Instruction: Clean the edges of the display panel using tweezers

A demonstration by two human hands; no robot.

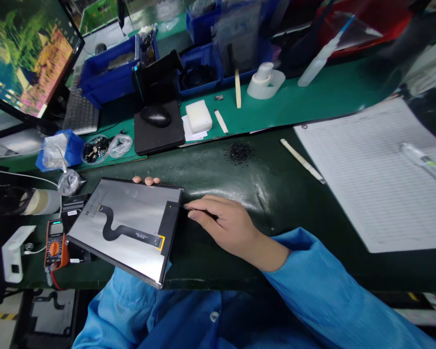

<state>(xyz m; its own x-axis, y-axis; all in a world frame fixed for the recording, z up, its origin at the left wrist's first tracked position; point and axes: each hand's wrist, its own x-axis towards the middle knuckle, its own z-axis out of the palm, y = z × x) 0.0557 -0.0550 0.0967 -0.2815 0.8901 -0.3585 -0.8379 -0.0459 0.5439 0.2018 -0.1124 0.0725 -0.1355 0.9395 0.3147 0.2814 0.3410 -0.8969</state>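
And nothing legible, folks: the white print on the black flex cable point(132, 232) was too tiny, and the orange multimeter's point(54, 244) display too blurred.

My right grip point(227, 228) can pass along the counter point(298, 228) to the notepad point(378, 169); a white stick point(301, 160) and a heap of black bits point(240, 151) sit farther forward.

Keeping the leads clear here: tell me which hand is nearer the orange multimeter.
Left hand is nearer: its fingertips show at the display panel's far edge, up and right of the orange multimeter. Right hand is farther, beyond the panel's opposite side.
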